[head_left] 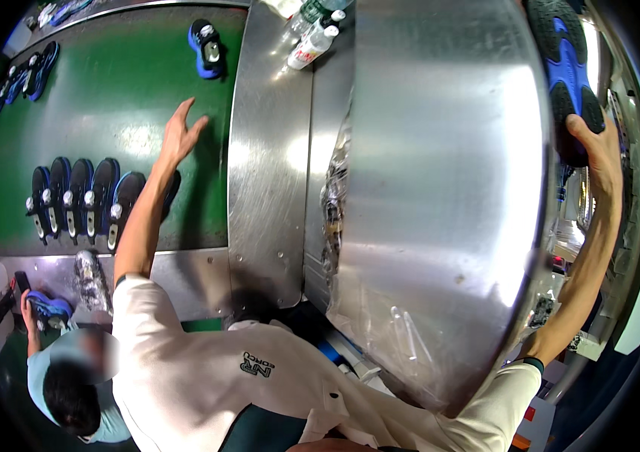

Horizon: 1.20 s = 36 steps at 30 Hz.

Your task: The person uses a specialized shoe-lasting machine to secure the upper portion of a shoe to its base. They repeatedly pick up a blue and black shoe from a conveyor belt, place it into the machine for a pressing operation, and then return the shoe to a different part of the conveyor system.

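Your right hand (595, 158) grips 1 shoe (566, 64) by its near end, thumb on the sole, beside the steel panel (440, 166). Your left hand (182, 135), fingers spread and empty, is near another shoe (208, 51) on the green belt (109, 98). Both should be light, stiff-soled, soft above; hold the sole's edges.

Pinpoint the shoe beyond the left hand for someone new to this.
Start at the green work surface. Near its far right corner, beyond the open left hand, sits a black-and-blue shoe. Unlike the row of shoes lower in view, it stands alone.
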### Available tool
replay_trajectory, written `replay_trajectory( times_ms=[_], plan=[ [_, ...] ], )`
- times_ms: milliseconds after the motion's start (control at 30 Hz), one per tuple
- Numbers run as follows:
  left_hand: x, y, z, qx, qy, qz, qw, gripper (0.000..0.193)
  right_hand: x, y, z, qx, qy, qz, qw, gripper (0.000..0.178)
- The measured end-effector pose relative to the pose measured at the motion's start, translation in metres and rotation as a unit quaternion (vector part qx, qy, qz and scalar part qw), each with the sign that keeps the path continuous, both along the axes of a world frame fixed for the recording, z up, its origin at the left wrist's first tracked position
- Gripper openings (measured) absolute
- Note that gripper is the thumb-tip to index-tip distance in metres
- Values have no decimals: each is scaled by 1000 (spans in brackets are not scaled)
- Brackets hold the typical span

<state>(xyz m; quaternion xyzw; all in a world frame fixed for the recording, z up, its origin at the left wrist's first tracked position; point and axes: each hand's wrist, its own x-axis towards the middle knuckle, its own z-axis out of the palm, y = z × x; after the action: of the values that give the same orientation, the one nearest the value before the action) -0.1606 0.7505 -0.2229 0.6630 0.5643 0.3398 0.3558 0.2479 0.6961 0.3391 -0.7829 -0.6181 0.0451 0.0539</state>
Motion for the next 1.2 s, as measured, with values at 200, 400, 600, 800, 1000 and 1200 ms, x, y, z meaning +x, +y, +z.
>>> replay_trajectory(
  times_ms=[200,400,600,800,1000,1200],
  plan=[
    [-96,-154,24,16,236,42,971,66,20,-6,-8,15,-25,-7,1000,65],
    [-113,-183,-14,-140,316,73,936,74,34,-3,-5,20,-19,10,1000,67],
    [-70,-175,-9,-214,311,113,919,73,15,-4,-14,40,6,31,999,68],
    [-115,-187,40,83,352,131,923,80,25,-10,-24,102,-15,50,993,68],
    [-197,-189,-36,-151,383,108,905,78,1,-24,-25,187,-23,90,978,62],
    [-157,-168,-31,-160,375,121,905,57,-31,-63,-26,259,-144,184,937,68]
  ],
)
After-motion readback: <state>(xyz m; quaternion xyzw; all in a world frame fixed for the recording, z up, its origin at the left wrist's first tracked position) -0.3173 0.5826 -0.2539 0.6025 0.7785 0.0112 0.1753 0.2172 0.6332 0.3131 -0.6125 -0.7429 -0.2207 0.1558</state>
